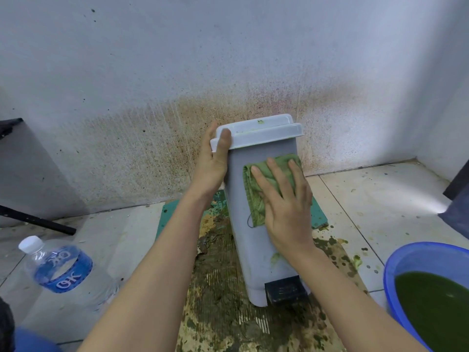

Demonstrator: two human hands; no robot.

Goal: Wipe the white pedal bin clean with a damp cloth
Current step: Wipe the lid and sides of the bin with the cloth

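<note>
The white pedal bin [256,252] stands upright on a stained green mat, lid closed, black pedal [285,290] at its foot facing me. My left hand [214,158] grips the bin's left side at the lid, thumb over the lid's front edge. My right hand [285,207] lies flat on the bin's front, fingers spread, pressing a folded green cloth [256,199] against the upper front face. A green smear shows low on the front, just under my right wrist, and a small green spot sits on the lid.
A blue basin [406,260] of dark green water sits at the right. A plastic water bottle [61,270] stands at the left. The dirty mat [220,288] covers the tiled floor. A spattered wall rises close behind the bin. Dark objects stand at the far left and right.
</note>
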